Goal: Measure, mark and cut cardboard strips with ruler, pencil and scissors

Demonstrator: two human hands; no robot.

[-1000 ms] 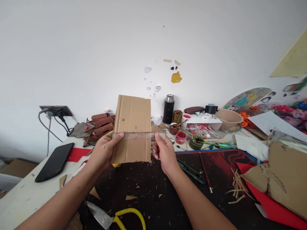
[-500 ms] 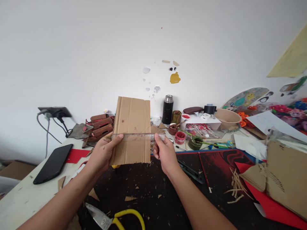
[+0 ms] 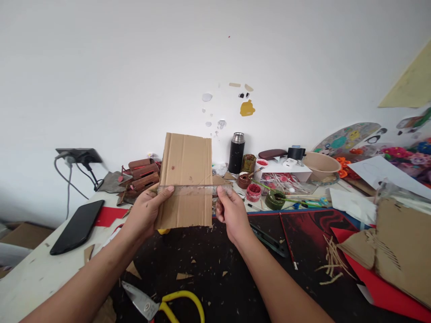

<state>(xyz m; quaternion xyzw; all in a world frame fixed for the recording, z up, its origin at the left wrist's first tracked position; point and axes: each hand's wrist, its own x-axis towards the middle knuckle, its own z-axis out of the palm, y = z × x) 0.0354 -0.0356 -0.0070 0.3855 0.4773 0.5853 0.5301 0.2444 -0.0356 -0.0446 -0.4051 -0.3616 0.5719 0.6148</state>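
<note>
A rectangular piece of brown cardboard (image 3: 188,166) is held up above the dark mat, in front of me. Across its lower part lies a clear ruler (image 3: 191,190), reaching past the right edge of the board. My left hand (image 3: 148,208) grips the cardboard's left edge, its thumb pressing the ruler's left end against it. My right hand (image 3: 232,211) pinches the right end of the ruler, thumb on top, just beyond the board. Yellow-handled scissors (image 3: 151,307) lie below on the mat.
A green utility knife (image 3: 269,241) and a thin red stick (image 3: 288,242) rest on the mat (image 3: 215,291). Paint jars (image 3: 253,193) and a black thermos (image 3: 236,154) stand behind. At left is a black phone (image 3: 77,227); more cardboard (image 3: 404,246) sits at right.
The hands, cardboard and ruler keep nearly the same pose. The whole view has shifted slightly.
</note>
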